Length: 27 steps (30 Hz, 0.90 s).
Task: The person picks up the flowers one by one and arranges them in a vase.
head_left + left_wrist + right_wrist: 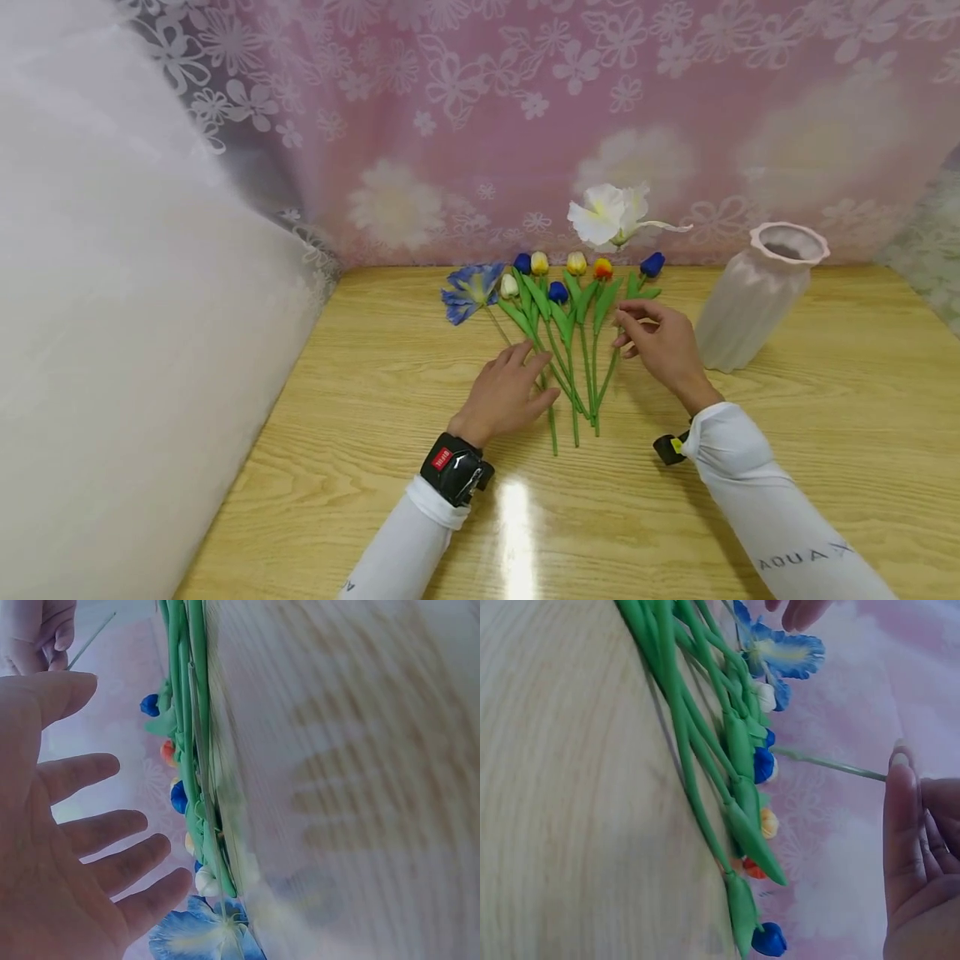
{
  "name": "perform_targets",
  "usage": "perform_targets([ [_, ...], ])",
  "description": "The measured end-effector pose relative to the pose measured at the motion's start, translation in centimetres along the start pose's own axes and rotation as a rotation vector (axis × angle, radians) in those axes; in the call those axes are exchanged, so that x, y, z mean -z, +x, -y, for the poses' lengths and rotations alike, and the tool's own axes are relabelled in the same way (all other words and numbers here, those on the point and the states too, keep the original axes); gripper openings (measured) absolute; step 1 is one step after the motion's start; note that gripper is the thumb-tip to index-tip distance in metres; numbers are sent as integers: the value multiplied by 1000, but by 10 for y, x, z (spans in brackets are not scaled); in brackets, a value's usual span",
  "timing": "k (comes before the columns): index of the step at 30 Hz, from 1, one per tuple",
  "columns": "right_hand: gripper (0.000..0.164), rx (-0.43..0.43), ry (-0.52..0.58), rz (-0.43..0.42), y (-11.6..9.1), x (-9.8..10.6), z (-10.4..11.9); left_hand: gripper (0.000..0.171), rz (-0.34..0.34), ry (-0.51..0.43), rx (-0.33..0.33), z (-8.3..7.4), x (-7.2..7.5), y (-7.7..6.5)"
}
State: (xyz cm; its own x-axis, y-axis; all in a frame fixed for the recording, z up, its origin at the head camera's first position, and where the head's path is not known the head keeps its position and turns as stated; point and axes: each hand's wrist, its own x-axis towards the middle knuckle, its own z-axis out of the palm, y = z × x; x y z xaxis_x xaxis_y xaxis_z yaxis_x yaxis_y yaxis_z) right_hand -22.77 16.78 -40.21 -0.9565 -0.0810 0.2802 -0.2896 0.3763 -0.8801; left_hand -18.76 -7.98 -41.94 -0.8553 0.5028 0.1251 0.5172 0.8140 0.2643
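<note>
Pinches a white flower (603,218) by its thin green stem between thumb and fingertips of the right hand (663,346), just left of the vase (753,304). Holds that bloom off the table (337,467), also left of the vase. Spreads the left hand (506,392) farther left of the vase, fingers apart, slightly bent, gripping nothing; cannot tell whether touching the stems (570,367) beneath. Find tulips laid left of the vase, stems crossing. Counting heads leftward from the vase: one blue tulip (652,265), one orange-red tulip (602,267), one yellow-and-white, a second blue, another yellow-and-white, a third blue, one white tulip (509,287). Farthest left of the vase among the flowers: a ruffled blue flower (457,298), pale yellow at its centre. Note behind the vase a pink curtain (480,142) patterned with white blossoms. Wears white sleeves, the right sleeve (780,508) nearer the vase.
</note>
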Motion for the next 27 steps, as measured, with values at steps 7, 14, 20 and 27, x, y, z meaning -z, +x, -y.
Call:
perform_targets([
  [7, 28, 45, 40, -35, -7, 11, 29, 54, 5, -4, -23, -4, 3, 3],
  [14, 27, 73, 112, -80, 2, 21, 45, 54, -13, -30, -46, -8, 8, 5],
  [20, 21, 122, 141, -131, 15, 40, 49, 55, -38, -14, -78, -15, 12, 13],
  [27, 14, 185, 119, -203, 22, 62, 65, 54, -68, 29, -129, -25, 20, 23],
])
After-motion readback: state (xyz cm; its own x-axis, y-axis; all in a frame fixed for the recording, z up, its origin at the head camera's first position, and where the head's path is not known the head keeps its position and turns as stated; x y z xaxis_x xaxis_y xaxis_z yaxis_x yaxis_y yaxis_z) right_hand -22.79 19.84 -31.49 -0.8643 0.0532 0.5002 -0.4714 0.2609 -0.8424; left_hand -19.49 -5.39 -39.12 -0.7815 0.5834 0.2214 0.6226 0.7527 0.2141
